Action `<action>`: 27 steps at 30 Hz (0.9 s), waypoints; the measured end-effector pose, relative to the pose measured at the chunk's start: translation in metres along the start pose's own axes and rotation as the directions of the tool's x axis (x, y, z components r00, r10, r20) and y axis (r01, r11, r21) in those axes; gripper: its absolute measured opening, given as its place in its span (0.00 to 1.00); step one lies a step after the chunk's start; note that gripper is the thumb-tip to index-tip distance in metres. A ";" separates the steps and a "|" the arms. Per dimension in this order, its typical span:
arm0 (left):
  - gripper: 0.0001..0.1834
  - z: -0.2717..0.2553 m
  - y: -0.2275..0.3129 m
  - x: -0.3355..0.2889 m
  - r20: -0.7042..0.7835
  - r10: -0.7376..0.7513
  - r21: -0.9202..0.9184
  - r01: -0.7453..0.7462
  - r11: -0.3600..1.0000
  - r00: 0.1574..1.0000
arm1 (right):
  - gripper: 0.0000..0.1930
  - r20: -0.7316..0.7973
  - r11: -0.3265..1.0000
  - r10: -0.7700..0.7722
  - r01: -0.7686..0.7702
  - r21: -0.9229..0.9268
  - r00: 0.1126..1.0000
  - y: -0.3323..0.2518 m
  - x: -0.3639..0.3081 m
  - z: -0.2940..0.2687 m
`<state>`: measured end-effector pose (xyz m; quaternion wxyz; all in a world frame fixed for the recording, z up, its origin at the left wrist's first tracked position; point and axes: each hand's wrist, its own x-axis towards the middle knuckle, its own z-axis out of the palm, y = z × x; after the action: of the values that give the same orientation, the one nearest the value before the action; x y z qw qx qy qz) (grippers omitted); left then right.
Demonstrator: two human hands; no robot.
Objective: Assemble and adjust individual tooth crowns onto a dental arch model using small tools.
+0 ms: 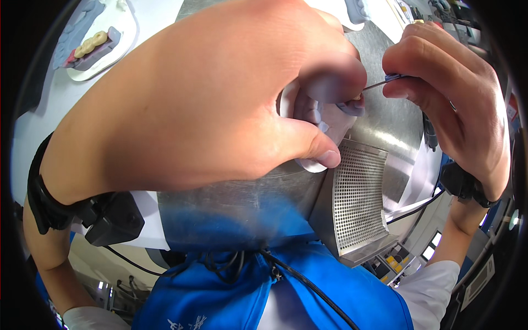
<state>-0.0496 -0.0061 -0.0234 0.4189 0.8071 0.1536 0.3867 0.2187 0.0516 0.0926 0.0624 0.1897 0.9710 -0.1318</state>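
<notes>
- Head view, left hand (pixel 220 104): raised close to the camera, filling the upper middle of the picture; fingers curled, thumb and fingertips clamped on a small pale grey dental model piece (pixel 322 107) with a white base.
- Head view, dental model piece: held above the metal housing, between the two hands; a small tan tooth-coloured spot shows at its right edge, where the tool tip meets it.
- Head view, right hand (pixel 456 104): at the upper right, fingers pinched closed round a thin metal-tipped tool (pixel 385 82) with a blue-grey handle; the tip points left and touches the model piece.
- Head view, wrists: each carries a black strap; a black box (pixel 113 217) hangs at the left one.
- Head view, metal housing (pixel 236 203): a brushed steel body beneath both hands, with a perforated metal grille (pixel 357 198) on its right face.
- Head view, tabletop (pixel 49 104): white, at the upper left, well apart from the hands; on it a white tray (pixel 124 41) bears a grey dental model with a row of tan teeth (pixel 91 44).
- Head view, lower edge: blue vest (pixel 231 297) with black cables across it.
</notes>
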 end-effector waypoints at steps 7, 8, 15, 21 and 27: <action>0.22 0.010 -0.002 0.018 -0.018 0.018 0.009 -0.018 1.000 1.000 | 0.12 0.048 0.992 0.128 -0.128 -0.003 0.991 -0.010 -0.005 -0.002; 0.22 0.012 -0.001 0.021 -0.021 0.023 0.011 -0.023 1.000 1.000 | 0.13 0.095 0.971 0.239 -0.239 -0.010 0.966 -0.009 -0.005 -0.003; 0.22 0.016 0.006 0.010 -0.031 0.059 0.027 -0.059 0.998 0.998 | 0.16 0.094 0.963 0.259 -0.249 -0.106 0.961 -0.024 -0.003 0.003; 0.22 0.019 0.006 0.010 -0.049 0.097 0.042 -0.095 0.995 0.994 | 0.12 -0.003 0.990 -0.035 0.034 -0.134 0.999 -0.020 -0.009 0.007; 0.23 0.013 0.002 0.001 -0.055 0.120 0.059 -0.116 0.991 0.991 | 0.15 -0.014 0.980 -0.141 0.137 -0.147 0.990 -0.025 -0.008 0.008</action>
<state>-0.0393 -0.0139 -0.0255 0.3678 0.8146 0.1286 0.4297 0.2166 0.0238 0.0918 0.0551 0.1180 0.9895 -0.0624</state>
